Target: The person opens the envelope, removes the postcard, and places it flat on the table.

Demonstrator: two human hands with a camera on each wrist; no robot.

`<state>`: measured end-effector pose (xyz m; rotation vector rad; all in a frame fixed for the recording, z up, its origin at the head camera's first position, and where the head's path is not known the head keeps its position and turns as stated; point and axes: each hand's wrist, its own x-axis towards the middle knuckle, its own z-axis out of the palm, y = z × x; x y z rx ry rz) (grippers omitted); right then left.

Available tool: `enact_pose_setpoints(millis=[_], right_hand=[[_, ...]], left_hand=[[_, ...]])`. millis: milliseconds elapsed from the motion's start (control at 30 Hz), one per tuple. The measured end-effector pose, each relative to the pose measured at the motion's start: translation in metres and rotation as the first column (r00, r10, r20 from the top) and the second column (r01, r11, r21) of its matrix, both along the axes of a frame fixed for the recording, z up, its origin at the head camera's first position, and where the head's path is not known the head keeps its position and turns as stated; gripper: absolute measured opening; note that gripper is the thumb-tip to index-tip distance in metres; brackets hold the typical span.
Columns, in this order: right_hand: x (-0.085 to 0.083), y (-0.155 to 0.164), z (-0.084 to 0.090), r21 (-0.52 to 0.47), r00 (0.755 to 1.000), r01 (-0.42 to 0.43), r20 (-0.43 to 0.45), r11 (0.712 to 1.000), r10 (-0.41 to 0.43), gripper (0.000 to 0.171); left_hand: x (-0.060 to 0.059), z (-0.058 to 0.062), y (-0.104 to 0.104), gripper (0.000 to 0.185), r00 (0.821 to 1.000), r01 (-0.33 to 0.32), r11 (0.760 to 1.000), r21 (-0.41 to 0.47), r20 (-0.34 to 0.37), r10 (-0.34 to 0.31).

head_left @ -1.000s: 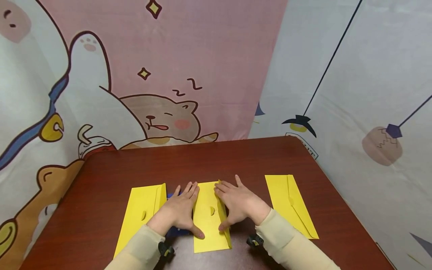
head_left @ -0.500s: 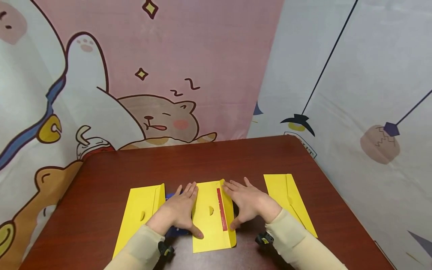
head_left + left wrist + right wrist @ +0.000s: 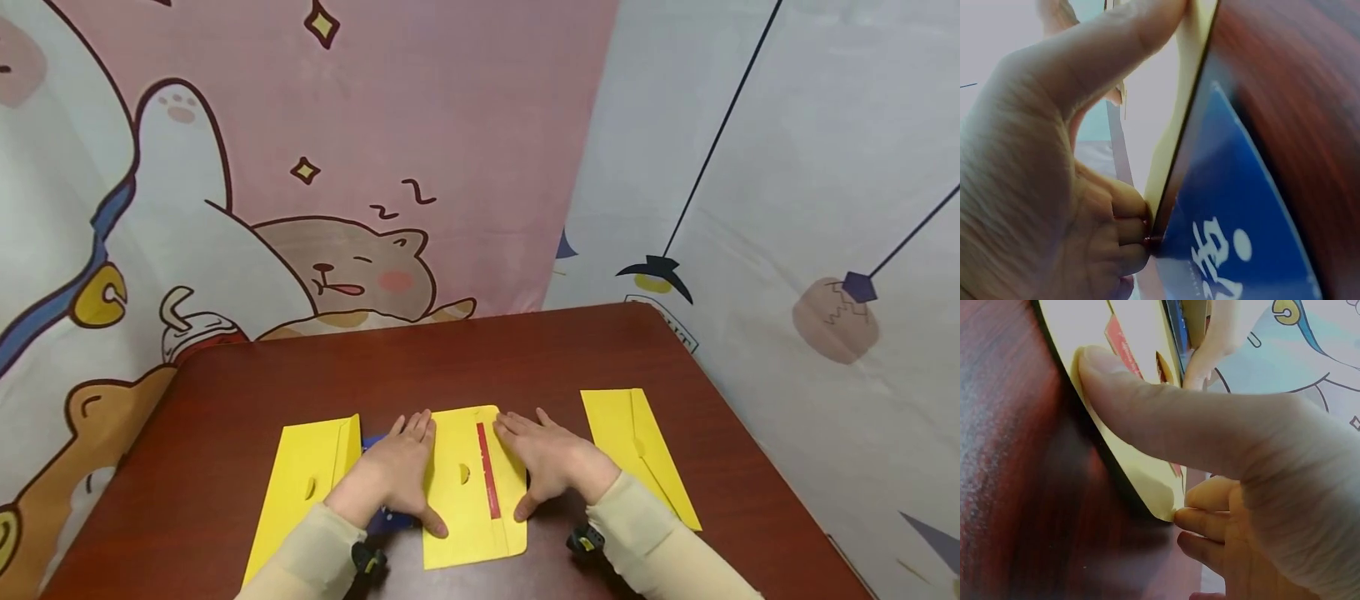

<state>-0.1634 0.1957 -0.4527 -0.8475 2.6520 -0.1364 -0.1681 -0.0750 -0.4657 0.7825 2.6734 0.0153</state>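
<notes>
In the head view a yellow envelope (image 3: 453,500) lies between my hands, its right flap folded out flat. A red strip (image 3: 487,471) runs along it beside the fold, and a small half-round slot sits near its middle. My left hand (image 3: 397,471) rests at the envelope's left edge, fingers extended toward its far corner and thumb on the paper. Along the flap's right edge is my right hand (image 3: 551,458), with fingers at the far corner. The right wrist view shows its thumb (image 3: 1104,369) pressing on the flap edge.
A second yellow envelope (image 3: 300,467) lies to the left, and a third envelope (image 3: 637,450) to the right. Partly under my left hand is a blue printed card (image 3: 1235,206) with white characters. All lie on the brown table (image 3: 420,358), with a cartoon-printed backdrop behind it.
The flap has swung outward to the right from folded over to lying flat, uncovering the red strip. My right hand has moved slightly right with it; my left hand stays in place.
</notes>
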Motion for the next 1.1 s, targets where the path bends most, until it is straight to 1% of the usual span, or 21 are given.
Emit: enact_pose_setpoints(millis=[100,233,300,367,500,600,700,767,900,1000,1100], right_hand=[[0.002,-0.002,-0.004,0.0,1.0,-0.003,0.007,1.0,0.003,0.133],[0.003,-0.002,-0.007,0.009,1.0,-0.006,-0.004,1.0,0.006,0.133],[0.003,-0.002,-0.008,0.015,1.0,-0.006,-0.008,1.0,0.006,0.132],[0.002,-0.002,-0.008,0.02,1.0,-0.006,-0.011,1.0,0.006,0.131],[0.002,-0.002,-0.008,0.025,1.0,-0.008,-0.015,1.0,0.008,0.129],[0.002,-0.002,-0.008,0.024,1.0,-0.011,-0.016,1.0,0.011,0.129],[0.002,-0.003,-0.008,0.023,1.0,-0.009,-0.019,1.0,0.01,0.129],[0.002,-0.004,-0.007,0.026,1.0,-0.004,-0.015,1.0,0.005,0.128],[0.002,-0.005,-0.005,0.031,1.0,0.001,0.003,1.0,-0.001,0.126],[0.001,-0.005,-0.003,0.001,1.0,-0.009,0.021,1.0,0.009,0.12],[0.001,-0.007,-0.001,-0.076,0.999,-0.043,0.014,0.996,0.044,0.111]], left_hand=[[0.004,-0.001,0.004,0.159,0.999,-0.031,0.999,0.016,0.009,0.031],[0.008,-0.002,0.015,0.154,0.993,-0.115,0.99,0.082,0.03,0.113],[0.009,-0.003,0.022,0.15,0.988,-0.151,0.984,0.095,0.027,0.149],[0.009,-0.006,0.028,0.146,0.985,-0.172,0.981,0.092,-0.003,0.173],[0.006,-0.01,0.042,0.131,0.975,-0.188,0.98,0.066,-0.111,0.194],[0.004,-0.013,0.051,0.115,0.96,-0.21,0.976,0.056,-0.18,0.216],[0.003,-0.016,0.06,0.107,0.942,-0.259,0.965,0.049,-0.208,0.264],[0.002,-0.017,0.066,0.105,0.931,-0.302,0.952,0.051,-0.199,0.306],[0.002,-0.015,0.075,0.106,0.912,-0.377,0.924,0.055,-0.153,0.381],[0.001,-0.014,0.08,0.103,0.902,-0.405,0.912,0.063,-0.137,0.41],[-0.001,-0.013,0.082,0.1,0.898,-0.415,0.908,0.064,-0.134,0.42]])
